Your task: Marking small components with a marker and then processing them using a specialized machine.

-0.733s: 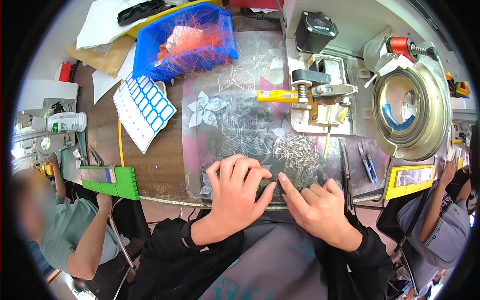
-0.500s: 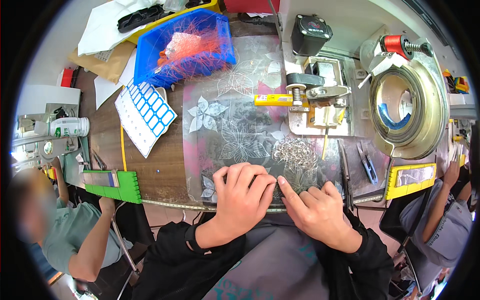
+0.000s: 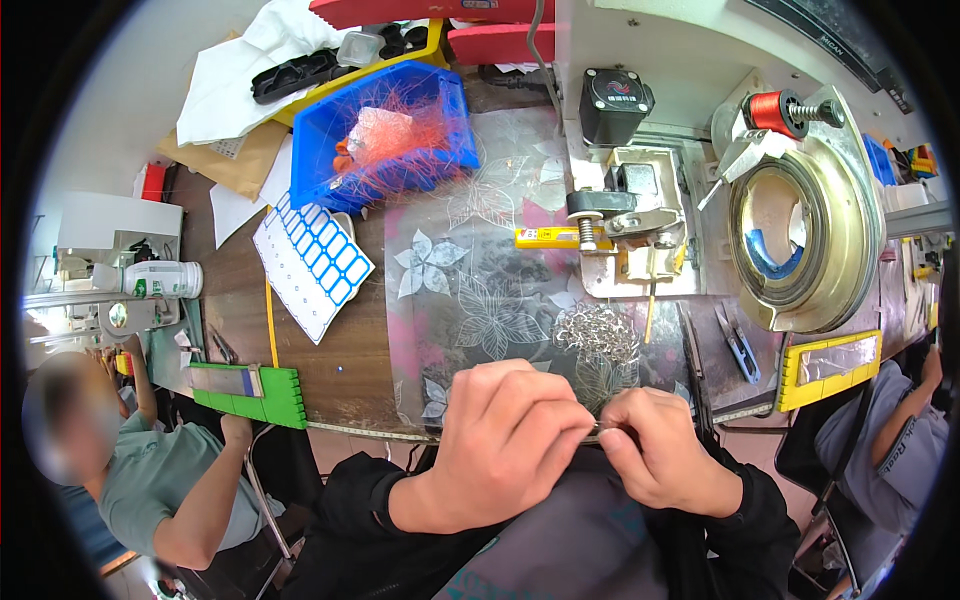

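Note:
Close together at the table's front edge, my left hand (image 3: 505,445) and my right hand (image 3: 668,452) both have their fingers curled in a pinch. Between the fingertips shows a tiny glint of something, too small to name; the fingers hide most of it. Just beyond my right hand lies a heap of small silvery metal pieces (image 3: 597,334). The heap rests on a clear mat (image 3: 425,330) with a flower pattern.
A winding machine with a large metal ring (image 3: 850,260) and red wire spool (image 3: 775,110) stands back right. Nearby lie a yellow cutter (image 3: 548,238) and blue-handled snips (image 3: 738,345). A blue bin (image 3: 310,165) holds orange-red strands. A person (image 3: 195,470) sits at left, another at right.
My right index finger was stretched out; now it is curled in. Both hands have moved slightly right and closed around something tiny. The whole view has shifted a little.

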### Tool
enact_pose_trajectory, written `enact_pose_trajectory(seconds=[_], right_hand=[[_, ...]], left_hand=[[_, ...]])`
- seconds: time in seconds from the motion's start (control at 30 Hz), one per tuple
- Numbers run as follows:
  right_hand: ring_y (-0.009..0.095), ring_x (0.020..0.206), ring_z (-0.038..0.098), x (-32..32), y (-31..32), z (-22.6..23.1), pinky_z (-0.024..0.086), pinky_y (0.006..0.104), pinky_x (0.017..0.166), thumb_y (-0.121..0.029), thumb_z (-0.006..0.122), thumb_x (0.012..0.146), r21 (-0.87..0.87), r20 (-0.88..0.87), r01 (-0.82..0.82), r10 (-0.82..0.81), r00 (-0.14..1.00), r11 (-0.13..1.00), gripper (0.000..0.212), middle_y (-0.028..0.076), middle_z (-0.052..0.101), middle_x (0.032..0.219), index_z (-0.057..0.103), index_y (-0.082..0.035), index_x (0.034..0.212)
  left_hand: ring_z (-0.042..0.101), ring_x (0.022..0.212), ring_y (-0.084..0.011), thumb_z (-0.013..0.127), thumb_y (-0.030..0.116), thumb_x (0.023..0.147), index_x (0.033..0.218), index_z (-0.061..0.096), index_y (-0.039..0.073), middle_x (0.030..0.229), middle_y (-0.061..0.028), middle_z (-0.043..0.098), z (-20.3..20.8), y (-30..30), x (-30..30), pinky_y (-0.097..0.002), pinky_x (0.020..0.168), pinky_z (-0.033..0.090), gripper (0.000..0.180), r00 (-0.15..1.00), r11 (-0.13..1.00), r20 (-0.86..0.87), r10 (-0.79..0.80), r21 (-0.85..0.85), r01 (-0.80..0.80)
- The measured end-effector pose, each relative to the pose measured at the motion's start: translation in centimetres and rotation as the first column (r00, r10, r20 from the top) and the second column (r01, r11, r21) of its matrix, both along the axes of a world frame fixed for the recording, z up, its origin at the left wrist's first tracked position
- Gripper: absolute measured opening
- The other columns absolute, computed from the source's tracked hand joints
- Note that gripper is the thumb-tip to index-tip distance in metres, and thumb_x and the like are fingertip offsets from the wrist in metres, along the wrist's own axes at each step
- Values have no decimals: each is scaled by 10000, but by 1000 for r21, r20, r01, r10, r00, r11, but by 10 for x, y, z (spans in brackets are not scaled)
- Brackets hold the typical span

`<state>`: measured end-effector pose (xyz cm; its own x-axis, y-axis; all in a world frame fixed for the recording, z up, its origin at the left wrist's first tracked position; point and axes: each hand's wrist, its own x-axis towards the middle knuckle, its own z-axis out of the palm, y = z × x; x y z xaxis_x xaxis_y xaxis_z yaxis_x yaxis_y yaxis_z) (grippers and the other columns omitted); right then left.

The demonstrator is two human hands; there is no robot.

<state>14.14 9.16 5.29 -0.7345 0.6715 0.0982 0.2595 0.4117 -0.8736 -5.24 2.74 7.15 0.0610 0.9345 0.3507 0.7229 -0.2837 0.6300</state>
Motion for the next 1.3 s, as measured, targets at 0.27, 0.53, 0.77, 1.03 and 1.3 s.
enact_pose_trajectory(seconds=[0.27, 0.53, 0.77, 1.03, 1.3], right_hand=[[243, 542, 518, 3, 7, 6, 419, 345, 509, 41, 625, 842, -44, -265, 53, -63, 962, 998, 95, 92, 564, 698, 562, -12, 796], [178, 546, 509, 18, 23, 7, 394, 325, 514, 4, 614, 888, -220, -183, 79, -121, 976, 972, 94, 78, 535, 675, 567, -2, 806], [244, 540, 492, 16, 17, -4, 392, 361, 511, -13, 632, 853, -157, -202, -25, -7, 979, 987, 118, 86, 490, 642, 547, -22, 772], [260, 547, 505, 24, 16, -2, 402, 367, 518, -39, 645, 860, -133, -158, -11, -10, 987, 991, 145, 87, 490, 643, 536, -28, 765], [257, 550, 530, 24, 19, -3, 422, 372, 528, -53, 633, 890, -120, -122, -20, 5, 993, 993, 145, 89, 518, 655, 545, -21, 779]], left_hand=[[528, 887, -242, 829, 39, 683, 908, 692, 123, 938, 1, 629, 17, 13, 2, -356, 777, 441, 276, 997, 995, -9, -82, 48, 82], [565, 954, -281, 830, 93, 711, 965, 703, 94, 971, -48, 648, 38, 61, -21, -406, 844, 447, 283, 993, 979, -82, -84, 180, 97], [563, 1091, -333, 774, 205, 807, 1064, 644, 28, 1141, -125, 646, 37, 122, 1, -439, 930, 423, 337, 997, 972, -30, -71, 224, 76], [697, 1090, -295, 707, 130, 874, 941, 708, 20, 1093, -143, 750, 30, 135, 5, -499, 1106, 384, 128, 994, 977, -51, -99, 186, 107], [691, 1137, -292, 658, 32, 900, 918, 695, 41, 1095, -88, 760, 56, 117, -13, -571, 1171, 288, 41, 990, 973, -100, -96, 201, 114]])
